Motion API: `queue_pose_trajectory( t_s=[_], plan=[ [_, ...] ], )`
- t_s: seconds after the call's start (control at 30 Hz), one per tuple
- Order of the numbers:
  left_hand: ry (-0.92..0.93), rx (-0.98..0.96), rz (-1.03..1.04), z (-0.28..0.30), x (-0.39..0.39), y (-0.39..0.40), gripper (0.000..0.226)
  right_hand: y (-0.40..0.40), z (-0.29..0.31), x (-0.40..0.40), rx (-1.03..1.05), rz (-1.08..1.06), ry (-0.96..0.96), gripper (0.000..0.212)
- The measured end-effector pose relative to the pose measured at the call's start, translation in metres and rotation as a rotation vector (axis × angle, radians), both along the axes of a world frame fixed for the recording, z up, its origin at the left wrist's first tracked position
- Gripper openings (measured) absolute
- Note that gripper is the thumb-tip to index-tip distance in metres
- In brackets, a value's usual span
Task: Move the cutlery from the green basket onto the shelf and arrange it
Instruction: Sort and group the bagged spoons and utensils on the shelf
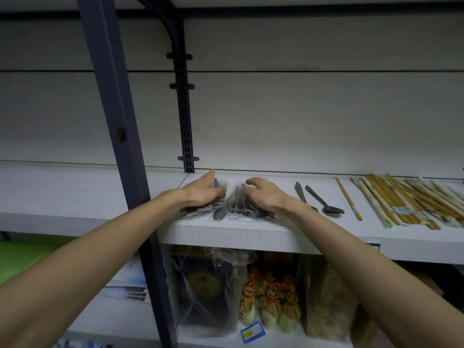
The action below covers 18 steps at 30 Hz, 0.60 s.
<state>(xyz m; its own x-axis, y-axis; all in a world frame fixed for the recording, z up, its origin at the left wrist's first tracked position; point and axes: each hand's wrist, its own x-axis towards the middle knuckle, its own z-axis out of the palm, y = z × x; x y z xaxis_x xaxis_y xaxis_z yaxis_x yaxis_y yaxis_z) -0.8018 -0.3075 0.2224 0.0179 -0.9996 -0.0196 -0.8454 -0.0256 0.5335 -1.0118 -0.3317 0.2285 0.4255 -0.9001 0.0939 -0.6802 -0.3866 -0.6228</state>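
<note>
On the white shelf (226, 237), plastic-wrapped packs of metal spoons (233, 207) lie near the front edge. My left hand (203, 192) rests on the left pack, index finger stretched toward the back wall, the other fingers curled round the pack's top. My right hand (263, 194) lies on the right pack with its fingers arched over it. Two loose metal spoons (324, 202) lie just right of my right hand. Further right sit a single wooden chopstick (349, 199) and a pile of wrapped chopsticks (406, 202). The green basket is out of sight.
A dark metal upright post (120, 136) stands in front of the shelf, left of my hands. A slotted bracket (185, 121) runs down the back wall. Below the shelf are plastic bags (206, 290) and small wrapped bottles (271, 300). A green surface (20, 259) shows at the lower left.
</note>
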Motion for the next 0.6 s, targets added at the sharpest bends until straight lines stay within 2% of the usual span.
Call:
queue_pose_trajectory(
  t_s=[0.07, 0.2, 0.27, 0.37, 0.47, 0.6],
  plan=[
    [-0.059, -0.021, -0.023, 0.003, -0.002, 0.002, 0.078, -0.003, 0.007, -0.003, 0.026, -0.025, -0.087, 0.052],
    [-0.123, 0.064, -0.129, 0.0, -0.009, 0.003, 0.068, -0.005, -0.001, 0.0, 0.041, -0.009, 0.028, 0.065],
    [-0.087, 0.039, -0.151, -0.004, -0.011, 0.004, 0.076, -0.005, -0.01, 0.003, 0.022, -0.019, 0.063, 0.068],
    [-0.038, 0.029, -0.148, -0.004, -0.012, 0.006, 0.06, -0.007, -0.017, 0.004, -0.025, -0.036, 0.112, 0.058],
    [0.037, 0.015, -0.135, -0.001, -0.012, 0.006, 0.056, -0.009, -0.017, 0.003, -0.038, -0.064, 0.088, 0.049],
    [-0.061, 0.009, -0.081, -0.007, -0.022, 0.007, 0.054, -0.008, -0.021, 0.004, -0.036, -0.085, 0.077, 0.046]
  ],
)
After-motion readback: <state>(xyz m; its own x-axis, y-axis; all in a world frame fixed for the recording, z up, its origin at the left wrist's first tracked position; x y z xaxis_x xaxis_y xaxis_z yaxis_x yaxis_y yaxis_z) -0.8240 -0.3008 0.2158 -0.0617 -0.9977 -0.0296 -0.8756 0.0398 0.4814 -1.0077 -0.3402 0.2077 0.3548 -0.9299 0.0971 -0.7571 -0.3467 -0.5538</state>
